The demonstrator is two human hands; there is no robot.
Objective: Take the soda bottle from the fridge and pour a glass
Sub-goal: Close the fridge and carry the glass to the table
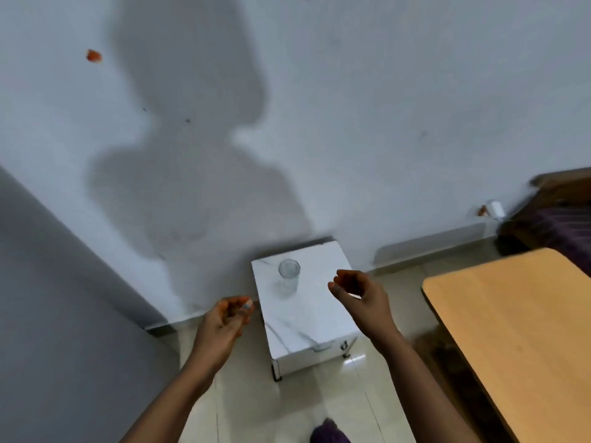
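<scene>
An empty clear glass (288, 277) stands upright near the back left of a small white marble-patterned side table (316, 327). My left hand (228, 318) hovers just left of the table, fingers loosely curled and holding nothing; one fingertip bears a pale bandage. My right hand (358, 290) hangs above the table's right side, a little right of the glass, fingers curved and apart, empty. A grey fridge side (64, 314) fills the lower left. No soda bottle is in view.
A white wall with my shadow rises behind the table. A light wooden tabletop (511, 330) juts in at the right. A dark bed or sofa (556, 219) sits at the far right. The floor is pale tile (287, 410).
</scene>
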